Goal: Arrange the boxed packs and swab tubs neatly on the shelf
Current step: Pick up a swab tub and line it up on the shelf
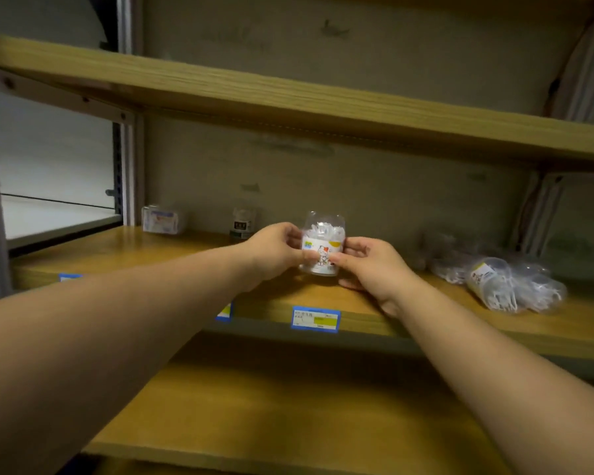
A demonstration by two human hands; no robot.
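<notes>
Tub (322, 244) upright at mid-shelf (158, 248), clear, cat label facing us, base on or just above the board, we cannot tell which. We see left hand (275, 252) gripping its 9 o'clock side, fingers curled round it, thumb on the label. Right hand (369, 265) grips the 3 o'clock side the same way, thumb tip touching the label front. Boxed pack (161, 219) stands at 10 o'clock near the back wall, a small dark-label tub (243, 221) between it and the held one. Pile of tipped tubs (501, 282) at 3 o'clock, well apart. Blue price tag (315, 318) on shelf edge at 6 o'clock
</notes>
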